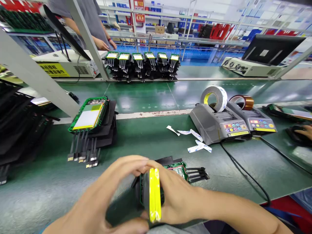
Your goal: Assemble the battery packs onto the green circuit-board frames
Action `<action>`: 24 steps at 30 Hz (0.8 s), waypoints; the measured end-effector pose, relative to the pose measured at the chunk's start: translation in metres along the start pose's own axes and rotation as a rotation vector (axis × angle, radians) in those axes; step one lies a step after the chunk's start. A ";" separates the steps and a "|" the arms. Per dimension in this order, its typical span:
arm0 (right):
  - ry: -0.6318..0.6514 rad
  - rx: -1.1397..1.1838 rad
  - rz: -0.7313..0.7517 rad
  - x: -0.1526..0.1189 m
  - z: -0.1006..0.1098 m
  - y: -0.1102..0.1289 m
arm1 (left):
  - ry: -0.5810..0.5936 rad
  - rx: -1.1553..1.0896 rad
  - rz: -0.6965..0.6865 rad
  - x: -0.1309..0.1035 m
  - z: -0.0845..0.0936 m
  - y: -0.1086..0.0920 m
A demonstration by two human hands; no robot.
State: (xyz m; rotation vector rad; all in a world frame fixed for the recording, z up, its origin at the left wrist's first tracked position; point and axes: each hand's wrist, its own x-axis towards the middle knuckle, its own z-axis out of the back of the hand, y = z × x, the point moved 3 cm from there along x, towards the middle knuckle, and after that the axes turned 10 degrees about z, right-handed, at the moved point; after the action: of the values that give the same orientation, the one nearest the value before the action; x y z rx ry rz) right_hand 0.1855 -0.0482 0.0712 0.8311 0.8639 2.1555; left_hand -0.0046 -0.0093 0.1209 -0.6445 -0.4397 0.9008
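Close in front of me, a flat battery pack [155, 195] with yellow-taped edges stands nearly edge-on between my hands. My right hand [179, 195] grips it from the right. My left hand [109, 195] curves around its left side, fingertips at the top and thumb by the lower end. Behind and below, partly hidden by my hands, lies a black case with a green circuit board [179, 169] and short black cables [198, 174]. To the left is a stack of black cases, its top one [89, 113] green-rimmed and holding a white, yellow-edged battery.
Tape dispensers [219, 125] stand at right, carrying tape rolls, with cables trailing forward. Backing strips [200, 147] litter the green bench [146, 139]. More case stacks [142, 66] stand beyond. A co-worker [97, 26] stands at back left; another person's hand [305, 131] shows at right.
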 end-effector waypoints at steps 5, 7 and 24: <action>-0.159 0.005 0.070 -0.013 0.010 -0.001 | 0.268 0.051 0.182 0.011 -0.043 0.028; -0.194 0.012 0.090 -0.019 0.015 -0.001 | 0.285 0.091 0.175 0.012 -0.062 0.033; -0.304 0.461 -0.197 -0.071 0.016 -0.037 | 0.035 -0.016 0.209 0.023 -0.108 0.035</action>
State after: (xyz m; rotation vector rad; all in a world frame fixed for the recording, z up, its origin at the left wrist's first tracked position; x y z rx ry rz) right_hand 0.2504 -0.0760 0.0308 1.2055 1.2414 1.6246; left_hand 0.0533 -0.0095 0.0200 -0.7295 -0.3529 1.0827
